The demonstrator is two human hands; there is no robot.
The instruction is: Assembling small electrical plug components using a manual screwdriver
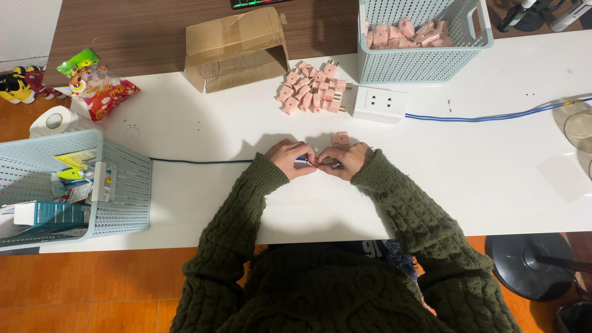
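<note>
Head view: left hand (290, 158) and right hand (346, 160) met near tabletop front edge, both grips pinched together on thin blue cable end (305, 161) with small pink plug piece (325, 164) between fingertips. Cable run toward left edge of white tabletop (481, 179). Risk judged: fine wire strands slipped or bent if pinch loosened. Spare pink plug half (340, 138) just behind hands could be knocked. Open room seen right of hands; light-blue perforated plastic basket (126, 185) crowds left edge.

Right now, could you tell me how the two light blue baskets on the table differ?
The far basket holds pink plugs; the near basket holds mixed packets and tubes. The far basket stands by the white socket block; the near basket sits at the table's left edge, cut off by the frame. Both are perforated plastic.
</note>
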